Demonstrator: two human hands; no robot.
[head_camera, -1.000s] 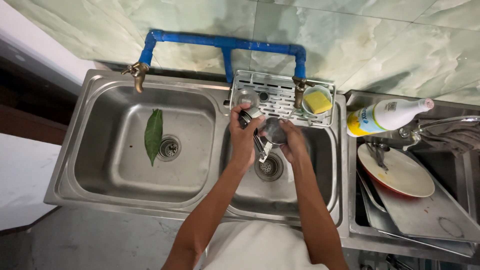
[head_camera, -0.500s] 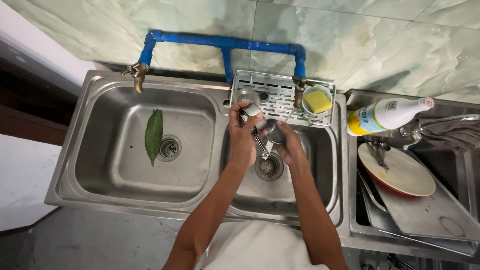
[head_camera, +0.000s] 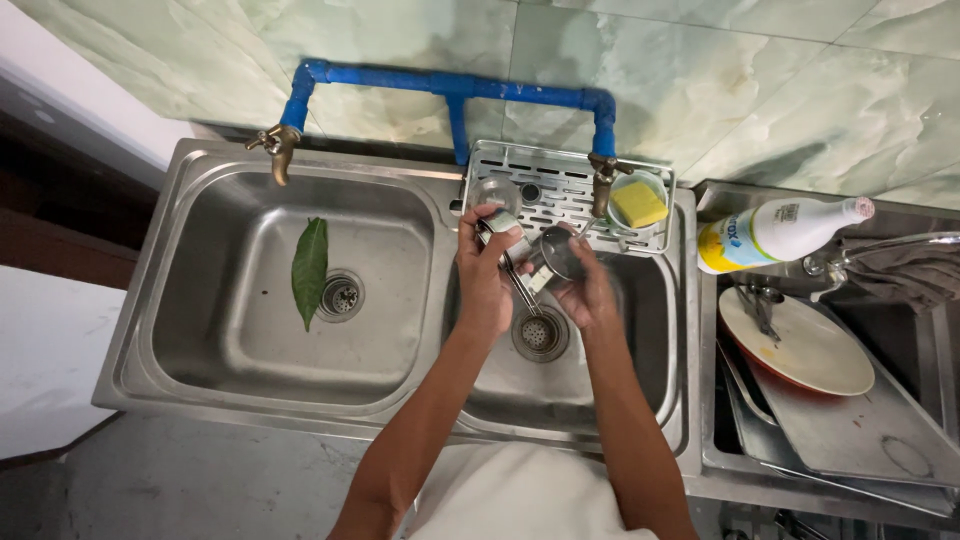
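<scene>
A small steel cup (head_camera: 558, 252) sits in our right hand (head_camera: 590, 292) above the right basin of the double steel sink (head_camera: 200, 370), just under the right brass tap (head_camera: 603, 182). Going from the biggest things down: the sink fills the middle of the view, with a blue pipe (head_camera: 450, 85) running along the tiled wall behind it. To the right, a tray (head_camera: 850, 430) holds a cream plate (head_camera: 800, 345), and a white bottle (head_camera: 780, 232) lies on its side behind that. A metal rack (head_camera: 540, 185) spans the back of the right basin, with a yellow sponge (head_camera: 638, 204) in a small bowl. A green leaf (head_camera: 309, 270) lies in the left basin beside the drain. Our right grip is wrapped around the cup. Our left hand (head_camera: 487, 275) clasps a small shiny metal piece (head_camera: 497, 222) against the cup; what it is, we cannot tell.
</scene>
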